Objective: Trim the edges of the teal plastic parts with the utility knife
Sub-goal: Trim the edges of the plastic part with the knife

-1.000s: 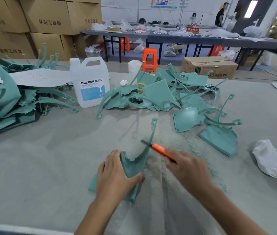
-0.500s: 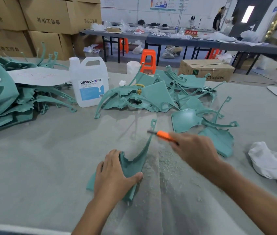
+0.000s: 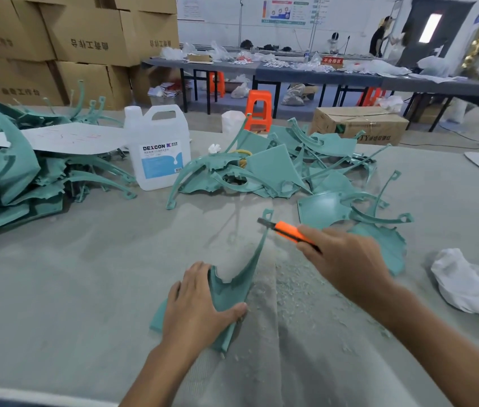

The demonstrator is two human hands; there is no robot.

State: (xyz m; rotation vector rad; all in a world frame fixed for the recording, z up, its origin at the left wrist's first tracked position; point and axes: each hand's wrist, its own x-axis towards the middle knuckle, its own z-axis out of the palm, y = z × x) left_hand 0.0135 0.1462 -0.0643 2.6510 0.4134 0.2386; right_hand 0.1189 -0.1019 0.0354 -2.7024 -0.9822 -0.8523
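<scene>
A teal plastic part lies on the grey table, its thin curved arm rising up and away to a looped tip. My left hand presses flat on the part's wide base and holds it down. My right hand grips an orange utility knife. The knife's dark blade end points left and sits at the upper end of the curved arm, just below the loop. Pale shavings lie on the cloth under and to the right of the part.
A heap of teal parts lies behind the work spot, another pile at far left under a white sheet. A white DEXCON jug stands between them. A crumpled white cloth lies at right. Cardboard boxes and tables stand beyond.
My right hand has drawn the knife up along the curved arm, from near its middle to its upper tip. My left hand has stayed on the base.
</scene>
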